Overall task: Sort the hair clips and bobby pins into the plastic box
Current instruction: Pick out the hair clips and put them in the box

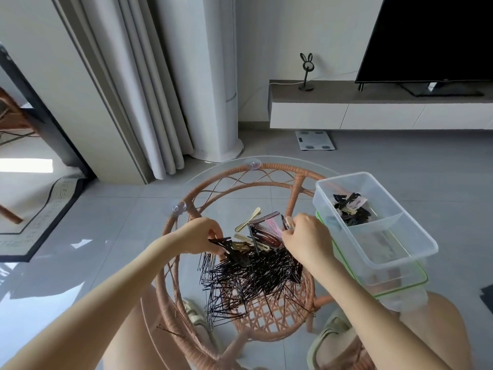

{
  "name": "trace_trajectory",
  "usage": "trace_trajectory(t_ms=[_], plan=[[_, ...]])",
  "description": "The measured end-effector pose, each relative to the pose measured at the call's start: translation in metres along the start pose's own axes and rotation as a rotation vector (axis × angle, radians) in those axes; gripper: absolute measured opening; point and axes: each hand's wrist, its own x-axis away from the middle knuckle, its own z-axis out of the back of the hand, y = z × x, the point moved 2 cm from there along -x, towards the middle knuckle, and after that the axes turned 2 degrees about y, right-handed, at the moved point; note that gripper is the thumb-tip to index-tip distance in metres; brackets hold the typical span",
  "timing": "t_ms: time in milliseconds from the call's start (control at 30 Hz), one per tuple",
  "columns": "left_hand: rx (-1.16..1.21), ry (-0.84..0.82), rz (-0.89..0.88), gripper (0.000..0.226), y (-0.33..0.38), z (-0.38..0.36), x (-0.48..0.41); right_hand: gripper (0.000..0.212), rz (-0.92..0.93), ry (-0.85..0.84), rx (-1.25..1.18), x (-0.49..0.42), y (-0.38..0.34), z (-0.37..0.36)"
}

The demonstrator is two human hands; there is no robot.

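Left hand (202, 235) grip clamps black clip (234, 249), 9 o'clock; right hand (306, 241) grip pinches small clip (287, 223). Both likely light, stiff: hold mid-body. Bobby pins (250, 273) likely slippery, tangled, 6 o'clock.

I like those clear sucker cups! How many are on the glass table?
2: one suction cup at the far rim of the table, another at its left rim. Others may hide behind the plastic box.
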Motion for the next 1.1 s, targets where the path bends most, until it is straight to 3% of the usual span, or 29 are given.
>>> trace_trajectory(t_ms=[167, 533, 700, 933, 1100], plan=[[-0.048, -0.038, -0.072, 0.028, 0.000, 0.002, -0.002, 0.018, 0.055, -0.154, -0.109, -0.009, -0.017, -0.003], [-0.035, 0.215, -0.094, 0.018, 0.003, 0.023, 0.013, 0.029, 0.052, -0.291, -0.242, -0.029, -0.009, 0.016], [-0.054, 0.276, -0.036, 0.021, 0.010, 0.053, 0.019, 0.015, -0.003, -0.283, -0.007, -0.044, -0.005, 0.005], [0.149, 0.315, -0.015, 0.013, 0.035, 0.071, 0.025, 0.042, 0.035, -0.306, 0.237, -0.040, -0.013, -0.016], [0.349, 0.308, -0.004, 0.011, 0.045, 0.060, 0.015, 0.010, 0.061, -0.260, 0.248, -0.032, -0.021, -0.019]])
